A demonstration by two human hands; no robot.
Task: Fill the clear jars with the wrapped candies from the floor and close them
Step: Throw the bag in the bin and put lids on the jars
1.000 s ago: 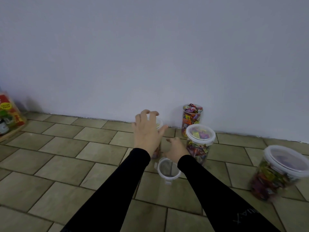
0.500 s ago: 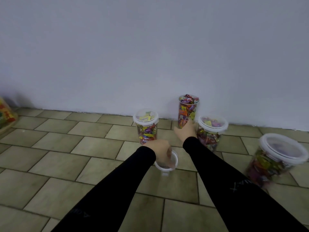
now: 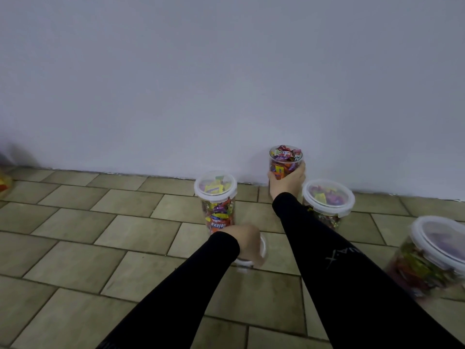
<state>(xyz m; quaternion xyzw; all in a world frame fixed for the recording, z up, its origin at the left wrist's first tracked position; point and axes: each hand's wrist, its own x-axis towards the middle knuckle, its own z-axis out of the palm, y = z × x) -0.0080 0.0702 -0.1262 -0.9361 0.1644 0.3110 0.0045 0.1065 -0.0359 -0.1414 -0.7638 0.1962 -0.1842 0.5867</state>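
Observation:
A tall clear jar (image 3: 285, 158) heaped with wrapped candies stands uncovered by the wall, and my right hand (image 3: 286, 182) is wrapped around its side. My left hand (image 3: 247, 244) rests on a white-rimmed clear lid (image 3: 263, 246) lying flat on the tiles, with fingers curled over it. A lidded jar (image 3: 216, 201) full of candies stands just behind that hand. Another lidded jar (image 3: 328, 201) sits right of my right arm. A wider lidded jar (image 3: 432, 253) is at the right edge.
The plain wall (image 3: 226, 84) runs close behind the jars. A colourful package (image 3: 5, 182) shows at the far left edge. The tiled floor (image 3: 88, 235) stretches left and toward me.
My left hand left the lidded jar and came down onto the loose lid. My right hand reached forward from the floor and took hold of the uncovered jar. The view shifted right.

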